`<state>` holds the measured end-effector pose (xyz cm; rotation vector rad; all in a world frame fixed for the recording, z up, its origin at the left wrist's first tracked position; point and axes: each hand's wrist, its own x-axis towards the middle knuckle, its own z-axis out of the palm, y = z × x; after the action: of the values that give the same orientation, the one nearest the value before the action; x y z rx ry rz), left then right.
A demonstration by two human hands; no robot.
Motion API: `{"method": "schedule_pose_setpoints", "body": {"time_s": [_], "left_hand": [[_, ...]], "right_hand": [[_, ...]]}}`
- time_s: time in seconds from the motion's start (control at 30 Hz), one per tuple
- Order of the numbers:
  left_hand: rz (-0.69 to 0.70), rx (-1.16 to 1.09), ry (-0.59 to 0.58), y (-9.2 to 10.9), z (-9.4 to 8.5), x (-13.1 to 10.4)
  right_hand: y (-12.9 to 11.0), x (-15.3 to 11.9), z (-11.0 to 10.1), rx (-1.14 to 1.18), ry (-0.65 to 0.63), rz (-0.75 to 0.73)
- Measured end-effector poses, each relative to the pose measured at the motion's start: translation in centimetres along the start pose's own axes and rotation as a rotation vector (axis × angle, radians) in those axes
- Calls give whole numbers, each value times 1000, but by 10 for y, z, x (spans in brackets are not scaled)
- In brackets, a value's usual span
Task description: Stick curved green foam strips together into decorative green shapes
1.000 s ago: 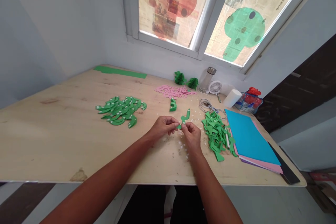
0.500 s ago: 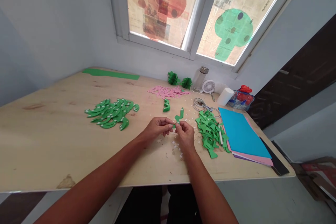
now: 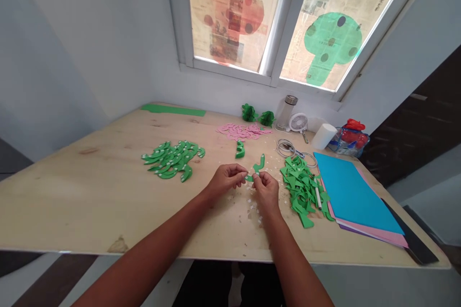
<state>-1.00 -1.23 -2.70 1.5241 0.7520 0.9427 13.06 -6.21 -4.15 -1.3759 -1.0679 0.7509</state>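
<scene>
A curved green paper cut-out [image 3: 261, 161] with small white patches is pinched between the thumb and fingers of my right hand [image 3: 267, 191]. My left hand [image 3: 227, 180] is closed in a pinch beside the cut-out's left end; whatever is between its fingertips is too small to make out. Tiny white scraps [image 3: 251, 207] lie on the table under and around both hands. Just beyond them stands a small folded green paper piece [image 3: 239, 149]. To the left spreads a pile of curved green cut-outs [image 3: 171, 159] with white patches.
Green offcuts [image 3: 300, 187] and a white pen [image 3: 318, 197] lie right of my hands, beside stacked blue and pink sheets [image 3: 356, 192]. Behind are pink cut-outs [image 3: 243, 131], tape rolls [image 3: 286, 147], a small fan [image 3: 298, 122], a bottle [image 3: 287, 111] and a white roll [image 3: 324, 136].
My left fingertips have drawn slightly away from my right hand, showing more of the cut-out's left end. The whole view has shifted, so things appear farther right.
</scene>
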Motion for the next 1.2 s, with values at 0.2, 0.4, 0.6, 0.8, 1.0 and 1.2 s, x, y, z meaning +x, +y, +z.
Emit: {"method": "schedule_pose_setpoints", "body": {"time_s": [0.2,0.4,0.6,0.8,1.0,1.2], "left_hand": [[122,351,274,0,-15,4],[95,598,363,-1,-19,5],[35,764,380,0,-20,4],[-13,859,390,1,-23,4],[-70,968,379,2,-24,4],[-164,1124,388,15,-44,6]], "right_hand": [[3,-2,2,-190,-6,-49],[2,-6,1,-466,-12,-111],[3,-8,0,-801,14,-139],[-2,-9,1,-1036,20,-136],[-2,-8,1,-1088,23,-159],[-3,-9,0,-1073,39,-199]]}}
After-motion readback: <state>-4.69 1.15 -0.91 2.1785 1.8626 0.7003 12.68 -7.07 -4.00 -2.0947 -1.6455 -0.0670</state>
